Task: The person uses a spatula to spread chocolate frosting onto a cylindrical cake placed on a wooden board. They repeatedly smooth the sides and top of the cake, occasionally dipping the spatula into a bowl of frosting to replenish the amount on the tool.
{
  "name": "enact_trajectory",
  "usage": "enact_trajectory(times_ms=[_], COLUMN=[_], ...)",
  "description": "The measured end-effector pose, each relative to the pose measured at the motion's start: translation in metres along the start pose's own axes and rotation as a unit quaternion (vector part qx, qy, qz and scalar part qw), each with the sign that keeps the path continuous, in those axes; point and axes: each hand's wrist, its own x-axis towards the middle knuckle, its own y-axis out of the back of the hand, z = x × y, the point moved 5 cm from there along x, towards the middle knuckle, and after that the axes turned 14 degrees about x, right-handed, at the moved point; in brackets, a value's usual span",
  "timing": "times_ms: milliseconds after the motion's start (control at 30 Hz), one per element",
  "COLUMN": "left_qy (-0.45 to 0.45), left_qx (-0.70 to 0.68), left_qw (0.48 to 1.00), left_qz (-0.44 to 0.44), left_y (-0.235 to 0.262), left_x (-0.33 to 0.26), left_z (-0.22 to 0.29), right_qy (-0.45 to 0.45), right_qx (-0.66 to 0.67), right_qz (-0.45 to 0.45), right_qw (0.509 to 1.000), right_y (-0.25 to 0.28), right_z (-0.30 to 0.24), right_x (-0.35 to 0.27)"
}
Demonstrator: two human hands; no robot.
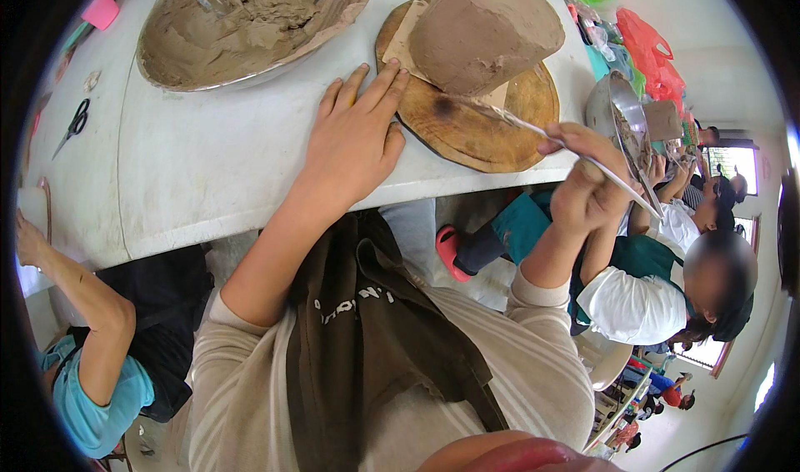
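A block coated in brown-grey clay-like paste [487,34] stands on a flat light piece [408,43] on a round wooden board [467,139]. My left hand [354,126] lies flat, fingers stretched, its fingertips at the left edge of the board and the light piece. Closed around a slim silver utensil [546,132], my right hand [587,180] is just past the board's near right edge. The utensil's paste-smeared tip meets the block's lower near edge. Its exact kind is unclear.
A wide metal basin [275,70] of the same paste stands at the far left. Black scissors [77,122] lie on the white table [208,164]. Another metal bowl [607,101] and a red plastic bag [646,55] are at the right. Co-workers sit on both sides.
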Motion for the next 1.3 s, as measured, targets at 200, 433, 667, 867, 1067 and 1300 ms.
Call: enact_trajectory(times_ms=[200,433,667,867,1067,1300], left_qy=[-0.013,-0.018,-0.021,-0.019,-0.021,-0.016], left_qx=[-0.009,0.01,0.015,0.028,0.018,0.01], left_qw=[0.999,0.999,0.999,0.999,1.0,1.0], left_qz=[-0.028,-0.033,-0.045,-0.043,-0.009,-0.012], left_y=[0.001,0.001,0.0,0.002,0.002,0.001], left_x=[0.003,0.003,0.005,0.003,0.002,-0.001], left_z=[0.005,0.003,0.005,0.003,0.002,0.002], right_qy=[0.051,-0.043,0.04,-0.036,-0.003,-0.001], right_qx=[0.149,0.107,0.14,0.164,0.168,0.044], right_qz=[0.099,0.015,0.038,0.023,0.148,0.084], right_qw=[0.983,0.993,0.989,0.985,0.975,0.995], right_y=[0.043,0.033,0.066,0.042,0.08,0.009], right_z=[-0.003,0.032,0.015,0.043,0.023,0.014], right_x=[0.012,-0.007,0.013,-0.01,-0.001,-0.024])
